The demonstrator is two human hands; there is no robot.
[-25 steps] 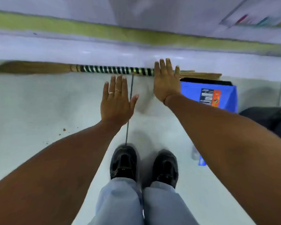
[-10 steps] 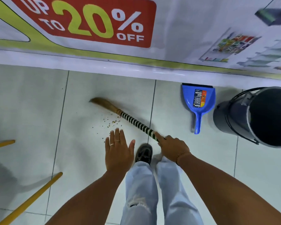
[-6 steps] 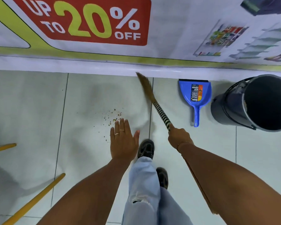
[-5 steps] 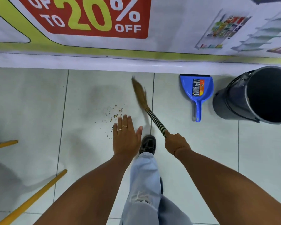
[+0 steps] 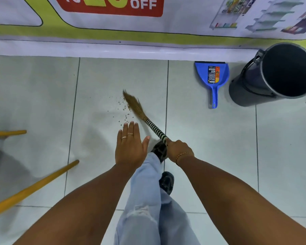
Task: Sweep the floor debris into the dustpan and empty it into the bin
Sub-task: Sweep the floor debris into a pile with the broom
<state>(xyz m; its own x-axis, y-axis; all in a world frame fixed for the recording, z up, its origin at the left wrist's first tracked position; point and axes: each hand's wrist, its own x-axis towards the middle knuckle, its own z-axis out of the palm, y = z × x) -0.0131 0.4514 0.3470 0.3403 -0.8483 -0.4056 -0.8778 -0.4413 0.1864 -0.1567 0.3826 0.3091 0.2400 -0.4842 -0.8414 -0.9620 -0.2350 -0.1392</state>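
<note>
My right hand grips the striped handle of a grass broom, whose brown bristles point up and left onto the white tiles. Small brown debris is scattered just left of the bristle tip. My left hand hovers flat and empty, fingers apart, just left of the broom handle. A blue dustpan lies against the wall base to the right, handle toward me. A dark grey bin, its mouth showing, stands right of the dustpan.
A banner-covered wall runs along the far edge of the floor. Yellow poles lie across the tiles at the left. My legs in light jeans and black shoes stand under my hands.
The broom head has swung left and toward me, from near the wall to the debris patch. My left hand stays flat and empty.
</note>
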